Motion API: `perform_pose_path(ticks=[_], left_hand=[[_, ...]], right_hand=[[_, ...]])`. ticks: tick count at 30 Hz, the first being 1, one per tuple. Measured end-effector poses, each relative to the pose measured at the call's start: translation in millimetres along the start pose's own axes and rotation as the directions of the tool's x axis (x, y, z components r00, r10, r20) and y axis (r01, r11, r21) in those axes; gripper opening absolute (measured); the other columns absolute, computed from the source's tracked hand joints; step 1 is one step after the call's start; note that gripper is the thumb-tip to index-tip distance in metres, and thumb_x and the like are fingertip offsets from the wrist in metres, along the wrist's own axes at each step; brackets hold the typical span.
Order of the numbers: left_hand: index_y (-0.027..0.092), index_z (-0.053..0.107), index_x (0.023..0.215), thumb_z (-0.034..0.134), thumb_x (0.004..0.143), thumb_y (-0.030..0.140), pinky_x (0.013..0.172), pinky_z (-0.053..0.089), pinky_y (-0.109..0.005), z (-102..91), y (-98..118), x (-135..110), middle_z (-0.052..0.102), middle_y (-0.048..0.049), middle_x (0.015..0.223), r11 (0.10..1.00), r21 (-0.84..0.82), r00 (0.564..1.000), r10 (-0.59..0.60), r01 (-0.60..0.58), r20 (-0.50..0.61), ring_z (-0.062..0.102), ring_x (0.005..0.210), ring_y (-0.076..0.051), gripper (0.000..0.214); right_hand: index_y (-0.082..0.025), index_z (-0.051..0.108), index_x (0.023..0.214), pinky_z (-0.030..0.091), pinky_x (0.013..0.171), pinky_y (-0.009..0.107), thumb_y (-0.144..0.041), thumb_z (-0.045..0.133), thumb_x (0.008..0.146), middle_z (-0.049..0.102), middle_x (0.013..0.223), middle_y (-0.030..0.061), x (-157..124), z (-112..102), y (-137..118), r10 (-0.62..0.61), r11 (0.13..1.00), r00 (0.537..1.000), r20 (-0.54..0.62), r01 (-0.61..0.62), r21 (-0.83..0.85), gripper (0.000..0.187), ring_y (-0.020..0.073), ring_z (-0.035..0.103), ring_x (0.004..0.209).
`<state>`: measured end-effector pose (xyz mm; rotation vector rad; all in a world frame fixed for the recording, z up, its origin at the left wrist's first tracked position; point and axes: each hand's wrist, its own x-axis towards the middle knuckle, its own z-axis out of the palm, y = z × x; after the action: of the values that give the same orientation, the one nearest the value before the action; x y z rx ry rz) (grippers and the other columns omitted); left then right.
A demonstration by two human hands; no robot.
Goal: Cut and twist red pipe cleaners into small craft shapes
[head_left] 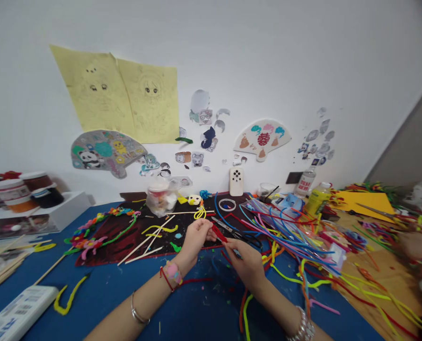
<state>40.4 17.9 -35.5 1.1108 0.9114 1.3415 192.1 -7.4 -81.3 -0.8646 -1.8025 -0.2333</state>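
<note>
Between my two hands a short red pipe cleaner is stretched, held up above the table. My left hand pinches its upper left end between thumb and fingers. At the lower right end, the fingertips of my right hand close on the same red piece. Just behind it lie scissors on a dark red cloth. Wooden sticks and yellow pipe cleaner pieces are scattered left of my left hand. A big heap of coloured pipe cleaners spreads to the right of my right hand.
A garland of coloured pipe cleaners lies at the left, near a white box. Paint jars stand on a white shelf. Bottles stand at the back right. Another person's hand is at the far right.
</note>
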Motion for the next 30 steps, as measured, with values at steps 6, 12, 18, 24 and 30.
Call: perform_pose_path(ticks=[6,12,18,24,30], left_hand=[[0.014,0.055,0.073,0.056,0.075,0.028,0.059,0.050,-0.025,3.1,3.0,-3.7,0.065,-0.0051,0.080,0.999,-0.042,1.000,-0.005,0.006,0.025,0.061,0.064,-0.012,0.014],[0.013,0.054,0.073,0.058,0.074,0.027,0.043,0.035,-0.016,1.3,-2.1,-2.9,0.063,-0.0035,0.076,0.994,-0.109,0.999,-0.018,0.021,0.029,0.053,0.051,-0.006,0.014],[0.014,0.051,0.075,0.059,0.073,0.026,0.052,0.041,-0.018,1.9,-4.6,-3.1,0.061,-0.0024,0.074,0.973,-0.211,0.995,-0.079,0.090,0.059,0.053,0.055,-0.007,0.014],[0.014,0.051,0.078,0.060,0.073,0.027,0.055,0.044,-0.020,2.8,-3.1,-3.2,0.062,-0.0046,0.080,0.959,-0.257,0.989,-0.093,0.119,0.111,0.055,0.056,-0.007,0.017],[0.015,0.051,0.078,0.059,0.075,0.029,0.056,0.045,-0.021,0.8,-0.8,-2.3,0.063,-0.0032,0.079,0.975,-0.207,0.990,-0.053,0.081,0.134,0.057,0.059,-0.009,0.017]], right_hand=[[-0.020,0.061,0.080,0.054,0.069,0.025,-0.014,0.052,0.083,0.070,0.082,0.0040,1.6,-2.7,-1.6,-0.011,1.000,1.000,0.021,0.011,-0.005,0.011,0.0159,0.067,0.076],[-0.021,0.060,0.079,0.054,0.070,0.026,-0.015,0.050,0.084,0.070,0.081,0.0043,4.7,-5.9,-4.6,-0.030,0.999,0.998,0.056,0.031,-0.028,0.013,0.0165,0.067,0.076],[-0.020,0.060,0.079,0.054,0.071,0.026,-0.015,0.050,0.084,0.070,0.082,0.0056,4.8,-5.9,-4.7,-0.037,0.999,0.997,0.062,0.039,-0.038,0.013,0.0165,0.067,0.077],[-0.020,0.060,0.077,0.054,0.064,0.025,-0.021,0.053,0.083,0.069,0.073,0.0028,6.9,-5.4,-10.7,0.217,0.969,0.976,0.030,-0.219,0.115,0.009,0.0160,0.067,0.068],[-0.020,0.060,0.091,0.055,0.064,0.025,-0.025,0.056,0.081,0.070,0.076,0.0019,11.2,-5.0,-12.7,0.403,0.866,0.912,0.082,-0.409,0.288,0.012,0.0169,0.068,0.068]])
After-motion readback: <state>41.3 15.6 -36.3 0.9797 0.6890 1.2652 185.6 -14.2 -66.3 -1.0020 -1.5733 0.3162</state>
